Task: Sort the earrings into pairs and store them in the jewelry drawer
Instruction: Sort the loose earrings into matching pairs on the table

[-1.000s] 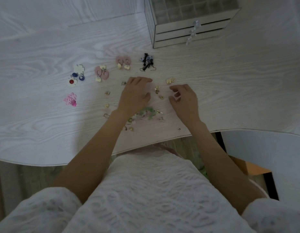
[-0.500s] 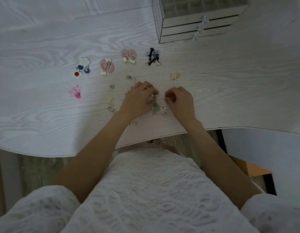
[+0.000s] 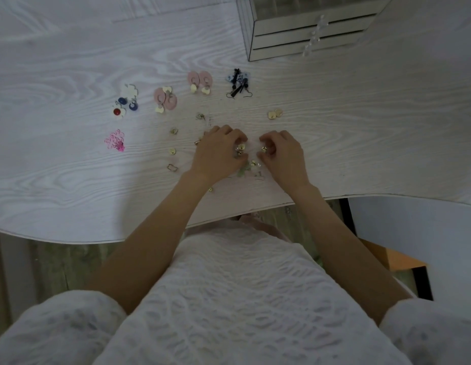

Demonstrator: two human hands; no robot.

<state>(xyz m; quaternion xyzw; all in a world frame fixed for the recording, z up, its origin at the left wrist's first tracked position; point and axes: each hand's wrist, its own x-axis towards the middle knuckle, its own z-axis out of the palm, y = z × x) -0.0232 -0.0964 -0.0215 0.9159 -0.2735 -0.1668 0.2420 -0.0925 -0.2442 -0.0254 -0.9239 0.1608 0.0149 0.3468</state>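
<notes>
A person in a white textured top sorts earrings at a pale wood-grain tabletop in dim light. Far left lie a pink wire earring and a cluster of white, blue and red earrings, their shapes hard to make out. To the right sit two pink oval pairs, then a dark tangled pair. Small gold pieces are scattered near the left hand; their forms are too small to read.

The left hand rests knuckles up on the tabletop, fingers curled, pinching a small gold earring at the fingertips. Part of a pale green piece shows between the two hands, partly hidden by the palm. Just beside it, the right hand also curls, its fingertips pinching another gold earring. More gold bits lie between the hands.

A gold pair sits apart, farther back on the right. The jewelry drawer, a stacked box with clear knobs, stands at the far right, its top cut off by the frame; all drawers appear closed.
</notes>
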